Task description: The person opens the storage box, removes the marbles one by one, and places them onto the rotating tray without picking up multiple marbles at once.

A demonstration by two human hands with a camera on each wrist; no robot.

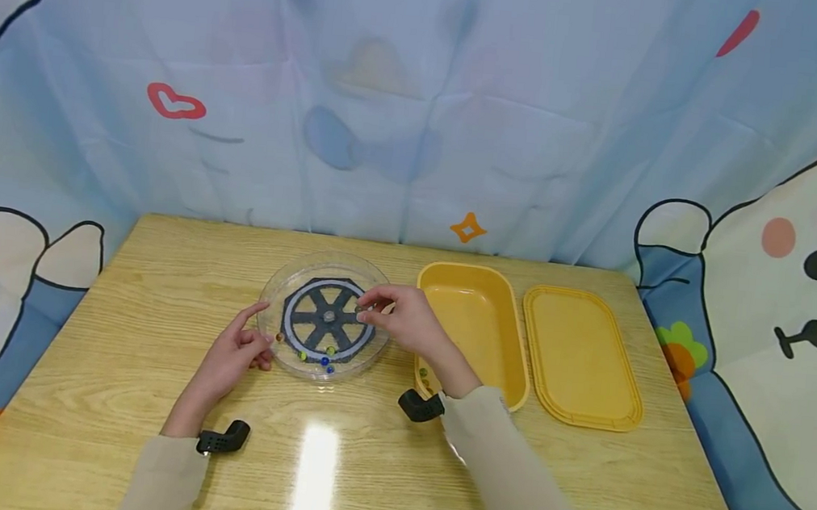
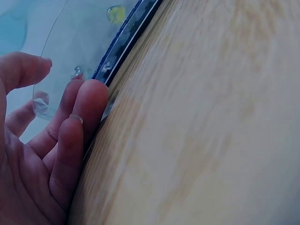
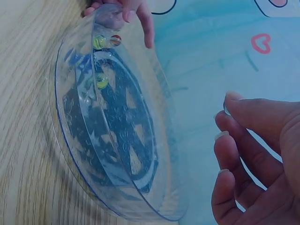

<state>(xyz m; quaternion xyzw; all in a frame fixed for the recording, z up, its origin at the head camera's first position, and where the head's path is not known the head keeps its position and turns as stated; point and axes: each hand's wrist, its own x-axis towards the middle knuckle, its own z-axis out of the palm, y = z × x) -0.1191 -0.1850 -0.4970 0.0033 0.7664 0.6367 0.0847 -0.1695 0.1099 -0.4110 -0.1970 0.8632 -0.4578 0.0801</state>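
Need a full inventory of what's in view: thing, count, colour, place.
Dish: one, clear, on the table
Wheel pattern: one, dark with pale ring, within the dish's outline
Dish marbles: five visible, two yellow-green, two blue, one orange, near side
Tub: one, yellow, right of the dish
Tub marbles: count unclear, greenish and amber, near-left corner
Lid: one, yellow, right of the tub
Table: one, wood-grain
Backdrop: blue, cartoon prints, behind the table
Wrist cameras: two, black, one per wrist
Sleeves: two, beige, on the forearms
Left grip: one, bare, at the dish's left side
Right grip: one, bare, at the dish's right side, apparently pinching something small
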